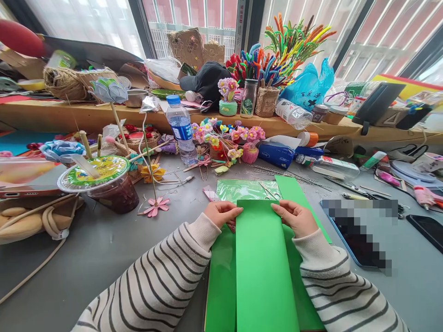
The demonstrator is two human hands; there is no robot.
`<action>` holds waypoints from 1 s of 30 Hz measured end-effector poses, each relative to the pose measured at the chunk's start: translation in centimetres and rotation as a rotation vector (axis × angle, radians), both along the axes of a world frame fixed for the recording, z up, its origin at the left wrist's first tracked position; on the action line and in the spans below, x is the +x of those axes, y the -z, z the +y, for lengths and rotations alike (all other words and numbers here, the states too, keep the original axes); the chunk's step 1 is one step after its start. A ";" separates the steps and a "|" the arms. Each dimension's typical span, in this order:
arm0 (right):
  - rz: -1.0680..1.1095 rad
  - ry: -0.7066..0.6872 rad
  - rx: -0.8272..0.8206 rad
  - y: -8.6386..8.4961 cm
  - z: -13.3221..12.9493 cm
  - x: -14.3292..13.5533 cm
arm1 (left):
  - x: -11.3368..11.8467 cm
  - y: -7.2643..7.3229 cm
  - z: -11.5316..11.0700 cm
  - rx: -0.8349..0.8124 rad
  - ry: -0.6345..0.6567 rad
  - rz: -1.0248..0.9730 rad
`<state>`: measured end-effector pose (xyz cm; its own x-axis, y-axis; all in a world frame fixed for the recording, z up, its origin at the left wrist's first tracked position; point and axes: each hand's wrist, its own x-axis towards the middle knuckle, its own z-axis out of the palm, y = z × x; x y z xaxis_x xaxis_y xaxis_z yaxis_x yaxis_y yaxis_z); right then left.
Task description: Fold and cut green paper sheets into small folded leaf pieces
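Note:
A long strip of green paper (263,267) is raised above the table, its far end pinched at both corners. My left hand (223,214) grips the left corner between thumb and fingers. At the right corner my right hand (296,216) holds the paper the same way. Under the strip lie more green sheets (221,281), partly in a clear plastic sleeve (238,189). A pair of scissors (269,191) rests on the sleeve just beyond the strip. Another green paper strip (299,198) lies slanted behind my right hand.
A lidded drink cup (114,193) and a pink paper flower (155,207) are at left. A water bottle (182,133) and crocheted flowers (221,136) stand behind. At right lie a phone (360,244), a glue gun (424,196) and thin wires (287,175). A crowded wooden ledge (145,115) runs along the back.

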<state>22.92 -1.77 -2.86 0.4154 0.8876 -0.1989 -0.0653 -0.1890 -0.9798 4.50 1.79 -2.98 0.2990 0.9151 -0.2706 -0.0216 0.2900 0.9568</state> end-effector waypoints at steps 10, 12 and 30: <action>-0.005 -0.058 0.040 0.2 0.2 0.3 | -0.1 -0.1 -0.1 0.039 0.027 0.021; -0.011 -0.078 0.012 0.2 0.3 0.4 | -0.1 -0.1 -0.2 0.064 0.052 0.028; -0.107 -0.221 -0.062 0.3 0.5 0.7 | 0.1 -0.1 -0.2 0.098 -0.036 0.052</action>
<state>23.66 -1.29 -3.19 0.2343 0.9467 -0.2210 0.0882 -0.2471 -0.9650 4.61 1.61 -2.87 0.2530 0.9479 -0.1935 0.0203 0.1948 0.9806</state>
